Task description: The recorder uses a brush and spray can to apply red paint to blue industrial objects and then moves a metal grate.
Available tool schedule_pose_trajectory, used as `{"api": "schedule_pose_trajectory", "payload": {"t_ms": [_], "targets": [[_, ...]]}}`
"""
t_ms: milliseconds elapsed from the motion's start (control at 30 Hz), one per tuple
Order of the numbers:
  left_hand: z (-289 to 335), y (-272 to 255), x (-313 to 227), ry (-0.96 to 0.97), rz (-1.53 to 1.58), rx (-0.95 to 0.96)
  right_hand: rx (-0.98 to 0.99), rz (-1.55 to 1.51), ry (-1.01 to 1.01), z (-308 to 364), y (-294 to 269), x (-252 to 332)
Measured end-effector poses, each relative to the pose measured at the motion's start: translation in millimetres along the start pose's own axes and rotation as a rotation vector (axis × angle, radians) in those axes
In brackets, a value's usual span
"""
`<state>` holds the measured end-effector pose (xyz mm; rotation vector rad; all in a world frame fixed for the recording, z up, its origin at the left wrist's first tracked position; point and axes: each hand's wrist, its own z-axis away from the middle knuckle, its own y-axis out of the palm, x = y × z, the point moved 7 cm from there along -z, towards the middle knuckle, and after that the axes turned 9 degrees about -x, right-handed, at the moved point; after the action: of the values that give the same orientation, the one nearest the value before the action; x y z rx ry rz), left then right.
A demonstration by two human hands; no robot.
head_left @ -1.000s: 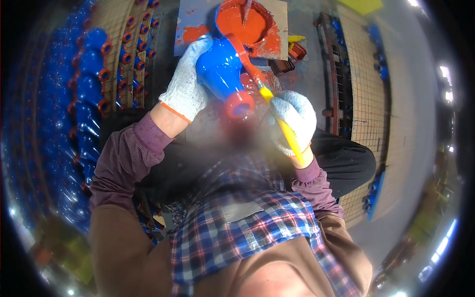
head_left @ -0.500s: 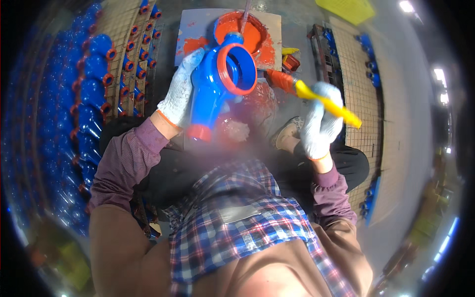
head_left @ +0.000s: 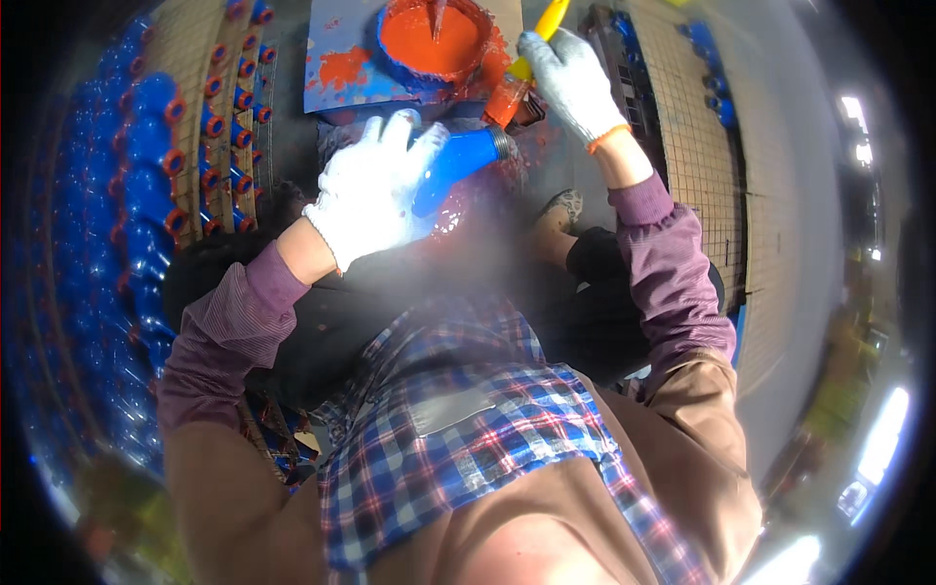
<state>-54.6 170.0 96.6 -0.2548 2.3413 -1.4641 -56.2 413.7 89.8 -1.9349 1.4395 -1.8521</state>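
My left hand (head_left: 375, 185), in a white glove, is closed around a glossy blue pipe fitting (head_left: 458, 168). The glove hides much of it. Its bare grey threaded end (head_left: 502, 142) points up and to the right. In my gloved right hand (head_left: 570, 78) is a paintbrush (head_left: 520, 70) with a yellow handle, tilted with its red-coated bristles (head_left: 505, 100) downward. The bristles are at or just above the threaded end; whether they touch I cannot tell. Beyond both hands sits a round tub of red paint (head_left: 385, 58), with a stick (head_left: 438, 18) standing in it.
The tub rests on a paint-spattered board (head_left: 327, 90). Rows of blue fittings with red ends (head_left: 146, 185) fill the left side. At the right are mesh-topped racks (head_left: 697, 146) with several blue fittings (head_left: 717, 83). My foot (head_left: 561, 210) is below the right hand.
The fitting has turned: its wide red-rimmed opening no longer shows, and a bare threaded end now faces the brush. My right hand has moved up and left, bringing the bristles to that end.
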Motion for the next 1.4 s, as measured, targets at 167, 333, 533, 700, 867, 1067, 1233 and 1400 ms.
{"api": "schedule_pose_trajectory", "payload": {"t_ms": [167,333,533,700,867,1067,1233,1400], "targets": [[-0.3,10.5,-8.0,0.113,-0.141,0.111,0.062,0.213,-0.368,8.4,17.1,17.0],[-0.7,12.7,-10.4,0.142,-0.16,0.129,-0.013,0.152,-0.315,21.4,3.4,32.5],[-3.6,13.9,-2.3,-0.016,-0.04,0.19,-0.14,0.085,-0.521,57.6,-25.0,65.8],[-2.2,12.1,10.4,-0.145,0.208,0.159,-0.163,0.053,-0.632,81.7,-34.6,71.6],[5.3,20.9,27.9,-0.355,0.481,0.225,-0.204,-0.095,-0.558,97.4,-45.4,63.9],[21.3,29.8,35.5,-0.69,1.17,0.338,-0.158,-0.548,-0.251,109.6,-51.7,43.8],[44.8,34.2,29.1,-0.751,1.497,0.201,-0.236,-0.686,-0.042,119.0,-56.1,21.4],[62.4,56.0,20.7,-0.978,1.623,-0.091,-0.248,-0.831,0.072,123.1,-38.5,2.6]]}}
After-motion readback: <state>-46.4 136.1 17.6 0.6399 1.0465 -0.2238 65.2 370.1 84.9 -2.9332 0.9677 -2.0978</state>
